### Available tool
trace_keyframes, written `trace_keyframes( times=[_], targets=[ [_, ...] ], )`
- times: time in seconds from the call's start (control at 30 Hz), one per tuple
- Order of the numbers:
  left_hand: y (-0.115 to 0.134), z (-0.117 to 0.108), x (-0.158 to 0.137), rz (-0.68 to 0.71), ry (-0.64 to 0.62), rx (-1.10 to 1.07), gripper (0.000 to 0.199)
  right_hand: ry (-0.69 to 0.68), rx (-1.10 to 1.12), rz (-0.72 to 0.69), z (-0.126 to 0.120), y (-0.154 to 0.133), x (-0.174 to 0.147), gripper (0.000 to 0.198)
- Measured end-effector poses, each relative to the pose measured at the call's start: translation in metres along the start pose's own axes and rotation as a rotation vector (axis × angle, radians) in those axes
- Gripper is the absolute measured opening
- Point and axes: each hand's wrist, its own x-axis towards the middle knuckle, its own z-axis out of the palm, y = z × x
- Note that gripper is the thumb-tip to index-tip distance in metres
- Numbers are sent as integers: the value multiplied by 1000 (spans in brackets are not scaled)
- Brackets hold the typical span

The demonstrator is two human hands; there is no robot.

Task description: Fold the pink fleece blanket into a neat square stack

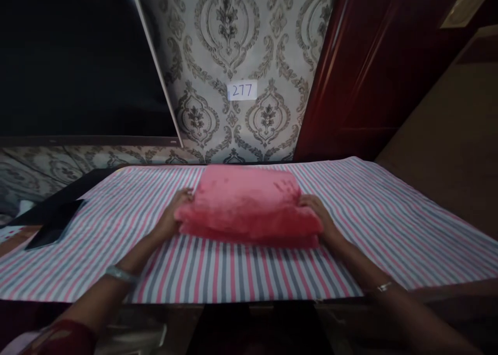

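A folded pinkish-red plush cloth [245, 199] rests in the middle of the striped sheet, its thick front fold slightly blurred. My left hand [178, 207] grips its left side, the fingers partly hidden at the edge. At the opposite side, my right hand [317, 210] has closed on the right end, with fingertips tucked behind the plush. Both forearms reach in from the lower corners, and a bangle circles my left wrist.
Pink, grey and white stripes run over the sheet [392, 230] covering the table. A dark phone-like slab [56, 225] lies at its left edge. Behind stand a large dark screen [81, 59], patterned wallpaper with a "277" label [242, 90], and a dark red door [361, 70].
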Motion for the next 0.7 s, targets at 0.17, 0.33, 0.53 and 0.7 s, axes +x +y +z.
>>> trace_keyframes(
  times=[0.17, 0.33, 0.53, 0.7],
  targets=[
    [-45, 5, -32, -27, 21, 57, 29, -132, -91, -93, -9, 14, -34, 25],
    [-10, 4, 8, 14, 25, 242, 41, -88, -269, -32, -5, -32, 6, 42],
    [41, 57, 36, 240, -243, 660, 74, -465, -507, -60, 57, -83, 60, 65],
    [19, 91, 24, 144, -249, 885, 85, -530, -640, -1, 86, -59, 64, 63]
  ],
)
